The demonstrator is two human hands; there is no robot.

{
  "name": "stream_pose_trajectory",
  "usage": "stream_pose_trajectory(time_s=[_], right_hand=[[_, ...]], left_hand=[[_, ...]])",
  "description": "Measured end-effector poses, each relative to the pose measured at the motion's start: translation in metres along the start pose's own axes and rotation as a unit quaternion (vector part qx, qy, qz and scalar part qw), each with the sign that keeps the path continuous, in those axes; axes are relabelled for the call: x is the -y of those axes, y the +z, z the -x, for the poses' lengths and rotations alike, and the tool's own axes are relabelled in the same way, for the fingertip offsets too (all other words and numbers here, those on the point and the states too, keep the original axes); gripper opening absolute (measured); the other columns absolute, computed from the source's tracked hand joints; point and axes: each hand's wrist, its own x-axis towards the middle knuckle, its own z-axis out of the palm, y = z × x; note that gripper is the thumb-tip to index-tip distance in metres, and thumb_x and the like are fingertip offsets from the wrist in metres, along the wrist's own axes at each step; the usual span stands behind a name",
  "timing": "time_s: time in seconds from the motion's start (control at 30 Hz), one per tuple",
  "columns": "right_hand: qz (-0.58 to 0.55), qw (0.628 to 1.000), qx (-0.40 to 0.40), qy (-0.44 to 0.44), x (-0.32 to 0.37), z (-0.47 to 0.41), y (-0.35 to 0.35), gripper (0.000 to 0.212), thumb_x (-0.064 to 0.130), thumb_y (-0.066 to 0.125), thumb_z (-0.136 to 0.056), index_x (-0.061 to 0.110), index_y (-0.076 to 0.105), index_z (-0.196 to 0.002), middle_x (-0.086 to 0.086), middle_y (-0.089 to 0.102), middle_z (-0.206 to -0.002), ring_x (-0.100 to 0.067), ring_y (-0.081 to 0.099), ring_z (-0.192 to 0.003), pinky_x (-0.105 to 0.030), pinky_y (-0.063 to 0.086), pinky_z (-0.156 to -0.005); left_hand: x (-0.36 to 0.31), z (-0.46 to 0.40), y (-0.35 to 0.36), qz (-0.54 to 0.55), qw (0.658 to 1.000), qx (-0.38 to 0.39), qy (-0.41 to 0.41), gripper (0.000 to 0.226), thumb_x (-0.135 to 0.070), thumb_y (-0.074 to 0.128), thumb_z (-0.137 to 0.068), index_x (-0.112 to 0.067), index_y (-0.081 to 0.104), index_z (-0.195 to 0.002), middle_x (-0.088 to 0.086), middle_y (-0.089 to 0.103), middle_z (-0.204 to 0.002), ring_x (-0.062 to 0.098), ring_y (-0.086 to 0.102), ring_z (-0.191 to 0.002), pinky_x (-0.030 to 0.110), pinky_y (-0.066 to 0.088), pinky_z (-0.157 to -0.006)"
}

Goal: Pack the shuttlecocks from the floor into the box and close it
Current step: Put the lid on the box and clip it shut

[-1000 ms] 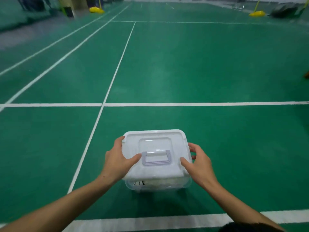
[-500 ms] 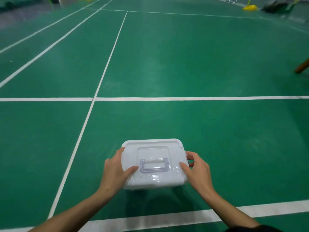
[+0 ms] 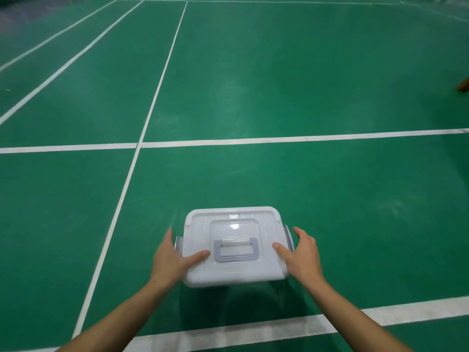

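A clear plastic box with a white lid point(image 3: 233, 224) and a pale purple handle point(image 3: 236, 251) stands on the green court floor. The lid lies flat on the box. My left hand point(image 3: 172, 260) rests at the box's left side, thumb on the lid, fingers by the raised left side latch point(image 3: 179, 243). My right hand point(image 3: 300, 252) mirrors it on the right, thumb on the lid, fingers by the raised right latch point(image 3: 288, 237). No shuttlecock shows on the floor; the box's contents are hidden under the lid.
White court lines point(image 3: 253, 141) cross the green floor ahead of the box, and a wide white line point(image 3: 228, 334) runs just in front of me. A brown wooden leg point(image 3: 463, 85) pokes in at the right edge.
The lid has been pressed down flat onto the box. My fingers have spread from gripping the lid's edges to the side latches. The camera tilted further down.
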Motion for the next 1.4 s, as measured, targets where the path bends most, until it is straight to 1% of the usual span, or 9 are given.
stream_pose_trajectory(time_s=[0.17,0.3,0.43,0.53,0.7,0.83,1.07,1.27,1.4], right_hand=[[-0.129,0.989,0.042,0.053,0.004,-0.01,0.001,0.042,0.017,0.084,-0.087,0.004,0.07,-0.125,-0.002,0.074,-0.103,-0.025,0.073,-0.097,-0.043,0.061,-0.09],[-0.136,0.99,0.006,0.034,0.004,-0.007,0.006,0.048,0.014,0.086,-0.085,0.007,0.068,-0.129,-0.004,0.074,-0.115,-0.023,0.07,-0.102,-0.04,0.059,-0.094],[-0.142,0.989,-0.03,0.01,0.003,-0.002,0.011,0.048,0.014,0.086,-0.085,0.009,0.07,-0.13,-0.003,0.076,-0.12,-0.018,0.069,-0.101,-0.033,0.054,-0.096],[-0.195,0.979,-0.035,0.042,0.002,-0.002,0.013,0.047,0.012,0.088,-0.082,0.012,0.072,-0.127,0.0,0.079,-0.118,-0.019,0.074,-0.101,-0.043,0.058,-0.102],[-0.319,0.941,-0.029,0.113,0.009,-0.003,0.014,0.049,-0.002,0.089,-0.078,0.011,0.071,-0.121,-0.001,0.078,-0.104,-0.02,0.077,-0.093,-0.04,0.062,-0.093],[-0.336,0.932,-0.041,0.133,0.014,-0.004,0.014,0.046,-0.006,0.088,-0.076,0.014,0.072,-0.114,0.001,0.077,-0.096,-0.021,0.077,-0.088,-0.038,0.062,-0.09],[-0.221,0.97,-0.079,0.067,0.019,0.007,0.017,0.043,0.005,0.085,-0.082,0.009,0.077,-0.124,-0.002,0.081,-0.113,-0.016,0.076,-0.087,-0.028,0.058,-0.09],[-0.162,0.984,-0.068,0.009,0.02,0.014,0.014,0.042,0.011,0.081,-0.089,0.009,0.074,-0.13,-0.004,0.079,-0.119,-0.017,0.069,-0.096,-0.031,0.054,-0.096],[-0.122,0.992,-0.037,0.002,0.018,0.003,0.01,0.033,0.014,0.082,-0.088,0.014,0.069,-0.118,0.002,0.073,-0.109,-0.02,0.069,-0.097,-0.036,0.055,-0.091]], left_hand=[[-0.001,0.0,0.003,0.183,0.979,0.028,-0.08,0.094,-0.035,0.104,-0.049,-0.005,0.061,-0.127,0.006,0.073,-0.112,0.023,0.073,-0.094,0.036,0.06,-0.077],[-0.007,0.009,0.008,0.201,0.978,-0.035,-0.037,0.086,-0.024,0.103,-0.058,-0.017,0.05,-0.125,-0.002,0.063,-0.111,0.015,0.066,-0.096,0.031,0.054,-0.075],[0.0,0.017,0.02,0.197,0.976,-0.091,-0.007,0.069,-0.03,0.101,-0.063,-0.023,0.061,-0.118,-0.008,0.071,-0.108,0.016,0.072,-0.098,0.036,0.058,-0.087],[0.001,0.021,0.026,0.245,0.964,-0.099,-0.011,0.06,-0.022,0.095,-0.073,-0.019,0.071,-0.127,-0.019,0.072,-0.1,0.011,0.073,-0.096,0.036,0.059,-0.089],[-0.004,0.023,0.032,0.398,0.907,-0.106,-0.086,0.066,-0.009,0.091,-0.078,-0.012,0.064,-0.138,0.004,0.073,-0.119,0.022,0.073,-0.101,0.038,0.059,-0.093],[-0.008,0.019,0.03,0.423,0.894,-0.094,-0.113,0.065,-0.004,0.089,-0.079,-0.014,0.064,-0.138,0.004,0.073,-0.115,0.026,0.073,-0.099,0.044,0.06,-0.092],[-0.016,0.029,0.029,0.262,0.955,-0.133,-0.046,0.051,-0.016,0.084,-0.087,-0.013,0.069,-0.136,-0.002,0.075,-0.122,0.016,0.07,-0.096,0.024,0.049,-0.089],[-0.011,0.031,0.016,0.075,0.989,-0.128,0.014,0.036,-0.047,0.073,-0.09,-0.034,0.074,-0.124,-0.013,0.076,-0.093,0.019,0.07,-0.084,0.034,0.057,-0.074],[-0.009,0.014,0.009,0.08,0.992,-0.099,0.002,0.032,-0.034,0.074,-0.093,-0.027,0.076,-0.125,-0.012,0.076,-0.09,0.014,0.072,-0.083,0.034,0.059,-0.077]])
